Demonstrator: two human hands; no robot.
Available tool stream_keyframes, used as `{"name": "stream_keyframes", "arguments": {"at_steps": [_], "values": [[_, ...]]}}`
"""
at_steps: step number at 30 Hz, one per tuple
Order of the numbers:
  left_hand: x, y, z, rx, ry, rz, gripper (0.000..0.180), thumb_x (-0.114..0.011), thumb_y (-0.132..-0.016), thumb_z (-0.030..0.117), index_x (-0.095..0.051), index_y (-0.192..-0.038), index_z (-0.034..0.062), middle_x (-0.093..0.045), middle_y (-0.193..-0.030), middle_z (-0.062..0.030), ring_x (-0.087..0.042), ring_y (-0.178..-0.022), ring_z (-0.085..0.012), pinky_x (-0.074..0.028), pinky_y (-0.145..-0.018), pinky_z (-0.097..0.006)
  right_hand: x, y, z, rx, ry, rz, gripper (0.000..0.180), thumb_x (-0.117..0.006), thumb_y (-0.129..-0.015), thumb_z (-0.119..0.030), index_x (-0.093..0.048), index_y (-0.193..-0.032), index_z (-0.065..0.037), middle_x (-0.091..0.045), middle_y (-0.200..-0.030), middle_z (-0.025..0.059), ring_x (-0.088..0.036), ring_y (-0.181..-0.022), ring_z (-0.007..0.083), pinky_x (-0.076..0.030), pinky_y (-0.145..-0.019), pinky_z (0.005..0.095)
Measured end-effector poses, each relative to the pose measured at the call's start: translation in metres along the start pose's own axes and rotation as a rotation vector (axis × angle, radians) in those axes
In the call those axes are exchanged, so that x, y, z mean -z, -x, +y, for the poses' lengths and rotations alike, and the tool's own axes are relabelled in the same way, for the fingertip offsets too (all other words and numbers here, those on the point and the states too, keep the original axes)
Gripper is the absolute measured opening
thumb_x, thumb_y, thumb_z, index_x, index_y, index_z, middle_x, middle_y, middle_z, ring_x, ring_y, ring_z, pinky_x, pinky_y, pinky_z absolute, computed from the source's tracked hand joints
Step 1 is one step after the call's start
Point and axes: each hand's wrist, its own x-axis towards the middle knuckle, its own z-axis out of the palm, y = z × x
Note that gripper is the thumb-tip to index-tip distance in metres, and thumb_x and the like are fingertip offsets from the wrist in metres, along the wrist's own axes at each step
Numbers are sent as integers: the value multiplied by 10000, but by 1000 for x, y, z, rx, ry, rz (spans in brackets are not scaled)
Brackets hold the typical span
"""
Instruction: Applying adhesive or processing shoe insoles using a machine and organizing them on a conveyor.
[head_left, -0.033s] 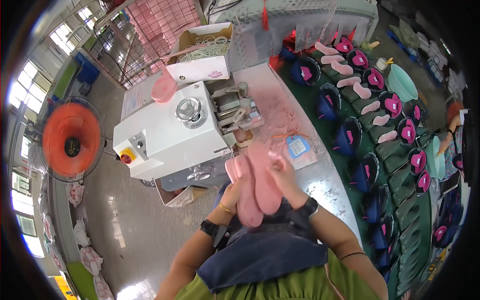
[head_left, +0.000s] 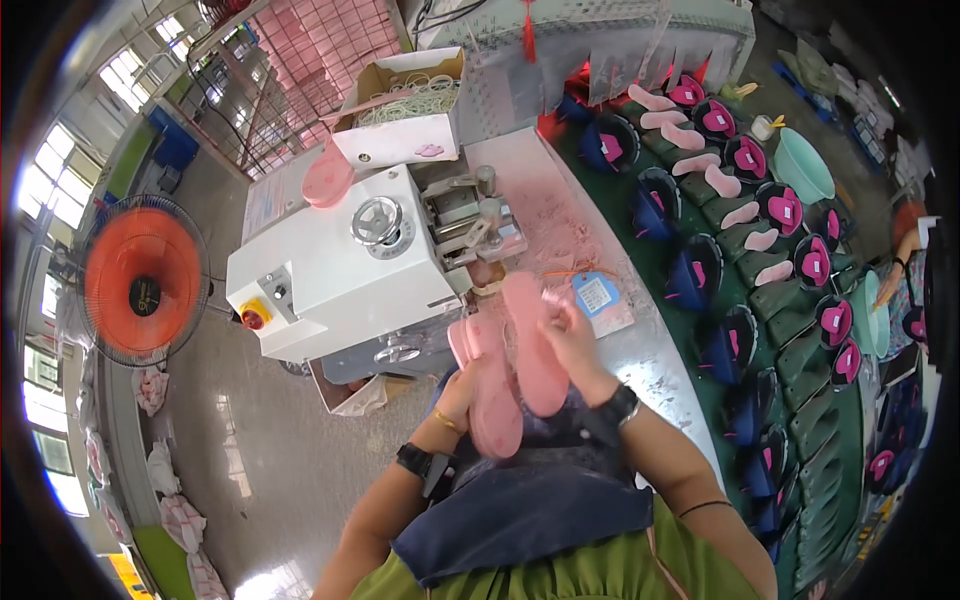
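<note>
My left hand is closed on a small stack of pink shoe soles, its fingers partly hidden behind them. Just right of the stack, my right hand grips the edge of a single pink shoe sole, held lengthwise and apart from the stack along most of its length. Both hands are in front of my apron, by the near edge of the worktable. Beyond them stands a white machine with a metal handwheel. A blue tag lies on the dusty tabletop beside my right hand.
On the right, a green conveyor carries shoe uppers and pink insoles. Behind the machine stands an open carton of pale cords. An orange fan is at the left. A co-worker's arm shows at far right.
My right hand has moved its sole slightly up and to the right, widening the gap from the stack. The left hand with its stack has shifted only slightly.
</note>
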Motion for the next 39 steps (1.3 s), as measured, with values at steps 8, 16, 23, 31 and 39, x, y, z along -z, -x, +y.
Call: {"name": "stream_keyframes", "arguments": {"at_steps": [8, 16, 23, 31, 39], "values": [[31, 23, -14, 154, 95, -140, 390, -501, -920, 235, -514, -1223, -10, -618, -1122, -168, -609, -1026, -285, -500, -906, -417, -9, -124, -8, 218, 270, 121, 431, -661, -829, -111, -510, -1207, 34, -651, -944, 152, -633, -807, 205, -502, -703, 325], [28, 24, -9, 148, -49, -113, 439, -523, -905, 206, -472, -1281, -17, -600, -1188, -147, -598, -1073, -276, -483, -946, -402, 24, -82, -40, 295, 591, 148, 398, -657, -821, -140, -542, -1179, -8, -639, -880, 130, -651, -815, 253, -512, -707, 366], [21, 29, -16, 179, 81, -145, 322, -542, -909, 155, -567, -1186, -7, -621, -1144, -120, -602, -1039, -243, -481, -926, -365, 33, -91, -38, 399, 665, 127, 289, -653, -853, -253, -646, -991, 1, -666, -868, 141, -654, -795, 244, -503, -681, 352], [31, 44, -4, 52, -39, -123, 546, -580, -858, 393, -526, -1213, -18, -631, -1080, -191, -623, -974, -306, -516, -860, -417, -26, -158, -31, 30, 280, 281, 346, -593, -793, -267, -644, -950, 37, -660, -882, 234, -652, -837, 357, -500, -733, 407], [2, 37, -9, 109, -124, -132, 572, -597, -851, 408, -489, -1275, 40, -604, -1130, -167, -594, -1017, -299, -486, -903, -413, 70, -142, -48, 313, 138, 512, 146, -576, -848, -149, -603, -900, -16, -618, -758, 132, -649, -692, 214, -523, -600, 370]]}}
